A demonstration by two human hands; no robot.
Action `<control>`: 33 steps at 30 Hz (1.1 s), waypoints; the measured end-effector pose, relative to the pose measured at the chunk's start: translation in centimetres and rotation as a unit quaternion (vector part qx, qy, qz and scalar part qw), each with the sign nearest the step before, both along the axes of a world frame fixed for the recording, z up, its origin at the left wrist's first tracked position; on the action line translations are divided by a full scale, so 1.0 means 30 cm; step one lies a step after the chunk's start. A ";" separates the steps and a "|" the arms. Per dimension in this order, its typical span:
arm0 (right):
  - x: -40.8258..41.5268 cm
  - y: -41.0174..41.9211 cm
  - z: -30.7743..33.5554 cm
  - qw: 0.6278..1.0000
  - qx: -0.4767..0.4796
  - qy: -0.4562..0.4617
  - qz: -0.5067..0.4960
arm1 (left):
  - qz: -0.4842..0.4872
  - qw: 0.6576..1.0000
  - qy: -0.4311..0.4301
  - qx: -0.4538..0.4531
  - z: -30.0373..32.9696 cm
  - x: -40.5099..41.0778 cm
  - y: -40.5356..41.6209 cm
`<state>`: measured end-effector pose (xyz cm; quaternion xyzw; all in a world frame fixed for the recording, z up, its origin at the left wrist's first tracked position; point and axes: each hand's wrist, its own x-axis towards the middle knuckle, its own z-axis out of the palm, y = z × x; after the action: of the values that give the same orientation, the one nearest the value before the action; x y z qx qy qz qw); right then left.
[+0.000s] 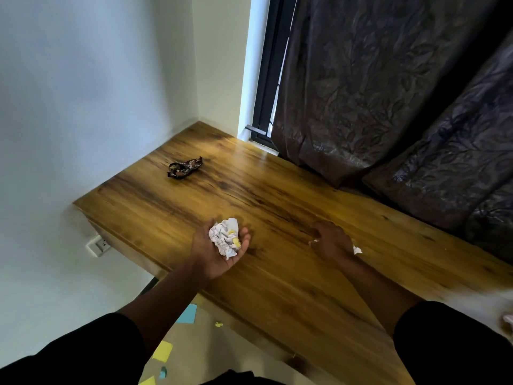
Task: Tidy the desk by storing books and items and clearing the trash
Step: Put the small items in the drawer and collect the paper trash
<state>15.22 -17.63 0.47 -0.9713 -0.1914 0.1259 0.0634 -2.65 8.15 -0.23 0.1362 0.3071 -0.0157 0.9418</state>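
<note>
Head view: near the middle of the frame, the left hand [219,250] lies palm up like a cup, so the crumpled white paper ball [225,237] will not roll off. Just right of it, the right hand [331,241] presses palm down on the brown wooden desk [277,287], and a small white paper scrap [357,249] peeks from under it; I cannot tell if it pinches the scrap. The dark shiny candy wrapper [184,168] waits at upper left.
</note>
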 end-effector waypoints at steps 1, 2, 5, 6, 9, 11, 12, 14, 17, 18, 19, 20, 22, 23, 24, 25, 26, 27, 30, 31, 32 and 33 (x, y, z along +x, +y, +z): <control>0.005 -0.005 0.004 1.000 -0.022 -0.016 0.007 | 0.002 1.000 0.000 -0.003 0.000 0.010 -0.016; 0.011 -0.011 0.007 0.999 -0.043 -0.024 0.014 | 0.005 1.000 0.002 -0.006 0.002 0.021 -0.034; 0.026 -0.038 0.020 0.998 -0.048 -0.006 0.030 | 0.015 1.000 0.006 -0.009 0.004 0.055 -0.087; 0.030 -0.051 0.014 0.998 -0.043 -0.003 0.040 | 0.015 1.000 0.007 -0.010 0.004 0.065 -0.108; 0.043 -0.097 -0.013 0.998 -0.003 -0.017 0.053 | 0.010 1.000 0.018 -0.009 0.007 0.102 -0.184; 0.055 -0.123 -0.016 0.999 0.027 -0.013 0.039 | 0.007 1.000 0.020 -0.003 0.012 0.124 -0.237; 0.065 -0.132 -0.015 0.998 0.047 -0.006 0.028 | 0.006 1.000 0.022 0.000 0.015 0.135 -0.261; 0.079 -0.140 0.006 0.993 0.120 0.018 0.006 | -0.001 1.000 0.026 0.008 0.017 0.153 -0.300; 0.084 -0.144 0.068 0.969 0.246 0.034 0.008 | -0.003 0.999 0.040 0.019 0.027 0.184 -0.361; 0.077 -0.137 0.097 0.958 0.285 0.037 0.007 | -0.004 0.999 0.044 0.021 0.031 0.195 -0.381; 0.066 -0.131 0.132 0.946 0.323 0.043 0.004 | -0.004 0.999 0.049 0.022 0.037 0.206 -0.407; 0.048 -0.121 0.169 0.932 0.359 0.050 0.006 | -0.004 0.998 0.050 0.024 0.041 0.217 -0.433; 0.009 -0.096 0.228 0.904 0.422 0.065 0.025 | -0.011 0.998 0.054 0.032 0.053 0.237 -0.486; -0.013 -0.081 0.246 0.892 0.444 0.074 0.035 | -0.018 0.997 0.056 0.042 0.056 0.248 -0.507; -0.033 -0.072 0.257 0.885 0.457 0.078 0.043 | -0.026 0.996 0.058 0.057 0.058 0.262 -0.529; -0.049 -0.064 0.261 0.884 0.459 0.074 0.050 | -0.031 0.995 0.060 0.068 0.067 0.271 -0.550; -0.060 -0.060 0.259 0.890 0.448 0.063 0.057 | -0.033 0.995 0.055 0.072 0.076 0.281 -0.573; -0.069 -0.060 0.259 0.900 0.429 0.045 0.067 | -0.034 0.995 0.046 0.076 0.085 0.291 -0.592; -0.094 -0.086 0.244 0.926 0.358 -0.018 0.117 | -0.044 0.994 -0.002 0.096 0.100 0.309 -0.639; -0.101 -0.101 0.233 0.930 0.340 -0.034 0.135 | -0.046 0.994 -0.015 0.099 0.097 0.312 -0.648; -0.105 -0.116 0.222 0.932 0.328 -0.048 0.149 | -0.042 0.995 -0.016 0.092 0.096 0.313 -0.658; -0.109 -0.128 0.208 0.933 0.318 -0.059 0.157 | -0.038 0.996 -0.015 0.083 0.091 0.319 -0.662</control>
<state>11.94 -21.48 6.72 -0.8636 -0.3746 0.0092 0.3372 6.91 -11.71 2.51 0.2259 0.2876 -0.0233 0.9304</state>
